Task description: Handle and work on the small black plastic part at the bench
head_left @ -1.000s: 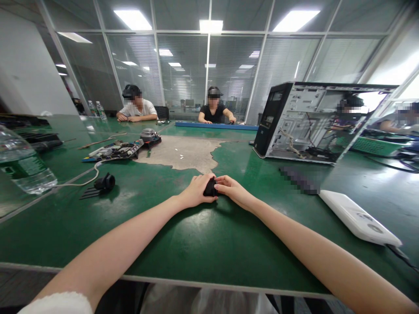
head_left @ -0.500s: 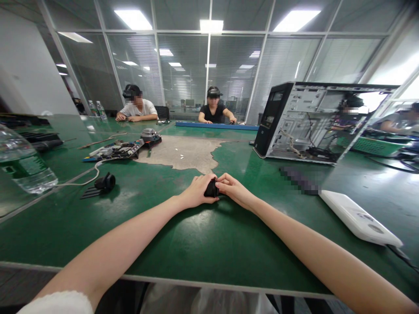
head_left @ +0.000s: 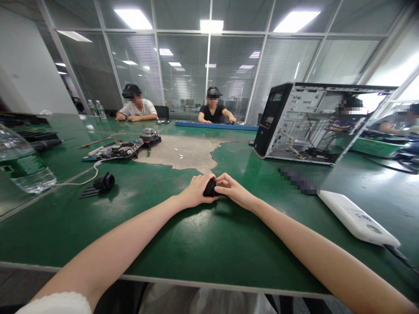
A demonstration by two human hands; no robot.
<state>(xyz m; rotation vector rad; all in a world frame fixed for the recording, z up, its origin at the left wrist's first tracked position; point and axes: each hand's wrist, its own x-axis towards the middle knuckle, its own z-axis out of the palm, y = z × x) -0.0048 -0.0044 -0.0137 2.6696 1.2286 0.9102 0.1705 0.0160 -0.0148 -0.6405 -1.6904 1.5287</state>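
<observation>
Clear liquid is held in a plastic bottle [head_left: 24, 168] at the far left, wrapped in a green label. Cables [head_left: 319, 153] are contained in an open-sided computer case [head_left: 274, 122] on the right; behind it a green basket [head_left: 371, 146] is partly hidden, and whether the dark cords near its rim lie inside cannot be told. The green table [head_left: 196, 248] is bounded on the near side by a pale edge [head_left: 209, 285], and a broad stretch of its surface is left between the two forearms. Beyond the hands a worn patch [head_left: 186, 152] is exposed; the room is bordered on the left by a black pronged part [head_left: 104, 182] and on the right by a white device [head_left: 358, 218]. A small black object [head_left: 209, 188] is held just above or on the table, midway between the forearms: it is wrapped by the curled left hand [head_left: 195, 191], while its right side is touched by the narrowly bent fingers of the right hand [head_left: 233, 190].
</observation>
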